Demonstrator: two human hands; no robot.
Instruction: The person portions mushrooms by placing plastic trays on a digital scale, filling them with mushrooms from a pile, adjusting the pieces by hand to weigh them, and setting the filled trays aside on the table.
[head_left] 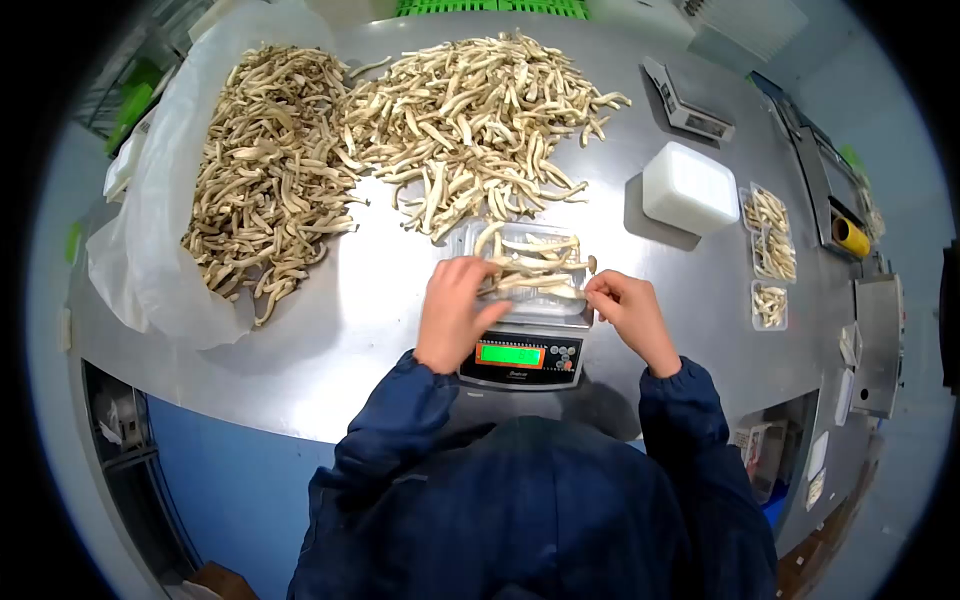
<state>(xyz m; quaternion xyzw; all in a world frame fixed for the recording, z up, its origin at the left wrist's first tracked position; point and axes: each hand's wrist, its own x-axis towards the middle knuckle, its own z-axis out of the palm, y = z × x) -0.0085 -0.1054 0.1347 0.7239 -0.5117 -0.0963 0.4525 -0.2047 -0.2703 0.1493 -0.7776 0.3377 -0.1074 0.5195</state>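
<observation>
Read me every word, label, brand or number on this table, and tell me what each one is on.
No text here reads clearly.
Front scale: lettering below its screen, too small and blurred.
Green screen: faint digits, too blurred.
Buttons: marks too small.
Far scale: markings on its front, too small.

Counted: two heaps (270,170) (470,120) of slender cream mushrooms, beyond the left hand (455,315); two flat electronic scales (522,361) (695,118); four mushroom-bearing clear plastic trays (545,308) (767,212) (774,255) (769,304), three right of the right hand (635,315).
</observation>
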